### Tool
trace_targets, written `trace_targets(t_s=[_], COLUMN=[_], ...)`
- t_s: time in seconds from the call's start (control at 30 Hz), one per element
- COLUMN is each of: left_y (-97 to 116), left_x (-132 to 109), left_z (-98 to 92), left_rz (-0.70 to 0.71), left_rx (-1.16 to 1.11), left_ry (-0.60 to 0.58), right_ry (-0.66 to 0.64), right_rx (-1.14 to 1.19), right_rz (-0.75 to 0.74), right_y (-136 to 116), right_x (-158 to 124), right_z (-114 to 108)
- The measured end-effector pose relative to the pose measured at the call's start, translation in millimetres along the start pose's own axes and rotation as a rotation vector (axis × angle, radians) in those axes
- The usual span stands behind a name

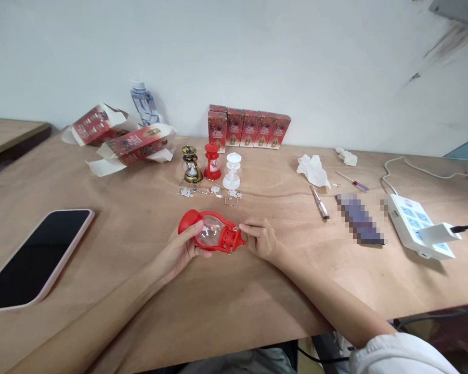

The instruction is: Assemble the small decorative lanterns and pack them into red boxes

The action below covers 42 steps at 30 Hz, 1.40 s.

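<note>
A small red lantern with a clear globe lies on its side on the wooden table, held between both hands. My left hand is wrapped round its globe and base end, thumb on top. My right hand pinches the thin wire handle at the lantern's top end, fingers closed. Behind it stand three little lanterns: a bronze one, a red one and a white one, with small metal parts lying in front of them.
A phone lies at the left. Opened red cartons and a bottle sit at the back left, a row of red boxes by the wall. Right: crumpled tissue, two screwdrivers, a power strip.
</note>
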<state>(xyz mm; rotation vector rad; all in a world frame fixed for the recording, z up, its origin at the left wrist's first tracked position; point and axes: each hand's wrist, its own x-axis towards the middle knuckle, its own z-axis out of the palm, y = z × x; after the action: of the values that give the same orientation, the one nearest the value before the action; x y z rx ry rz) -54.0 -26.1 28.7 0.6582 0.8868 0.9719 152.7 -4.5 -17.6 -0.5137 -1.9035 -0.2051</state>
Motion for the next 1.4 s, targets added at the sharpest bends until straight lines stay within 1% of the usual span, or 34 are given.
trace_targets(t_s=[0.2, 0.37, 0.47, 0.53, 0.63, 0.7, 0.83, 0.97, 1.03, 1.13, 1.23, 1.3, 1.4], left_y=[-2, -3, -3, -4, -4, -3, -2, -5, -6, -6, -5, -5, -5], left_x=[1, 0, 1, 1, 1, 0, -5, -5, -4, -2, -1, 0, 1], left_z=[-1.5, -3.7, -3.6, -3.1, -1.2, 0.9, 4.6, 4.8, 4.2, 3.3, 2.4, 2.2, 1.9], left_rz=[0.009, 0.012, 0.019, 0.036, 0.077, 0.116, 0.186, 0.217, 0.230, 0.228, 0.207, 0.193, 0.183], left_rx=[0.001, 0.030, 0.046, 0.055, 0.074, 0.092, 0.105, 0.088, 0.073, 0.058, 0.051, 0.045, 0.029], left_ry=[-0.006, -0.009, -0.006, 0.000, 0.022, 0.042, 0.074, 0.062, 0.053, 0.053, 0.058, 0.067, 0.090], right_ry=[0.011, 0.019, 0.045, 0.033, -0.027, -0.045, -0.039, -0.003, 0.004, -0.005, -0.035, -0.068, -0.144], right_rx=[-0.022, -0.028, -0.070, -0.107, -0.177, -0.215, -0.246, -0.232, -0.201, -0.116, -0.002, 0.082, 0.224], right_rz=[-0.004, -0.043, -0.069, -0.055, 0.005, 0.017, -0.005, -0.034, -0.022, 0.033, 0.130, 0.256, 0.504], right_y=[0, 0, -1, -2, -4, -5, -2, 3, 5, 6, 6, 4, 2], right_x=[0, 3, 6, 8, 10, 11, 14, 17, 18, 16, 12, 9, 9], right_z=[1, 1, 1, 1, -1, -1, 1, 3, 4, 5, 7, 8, 8])
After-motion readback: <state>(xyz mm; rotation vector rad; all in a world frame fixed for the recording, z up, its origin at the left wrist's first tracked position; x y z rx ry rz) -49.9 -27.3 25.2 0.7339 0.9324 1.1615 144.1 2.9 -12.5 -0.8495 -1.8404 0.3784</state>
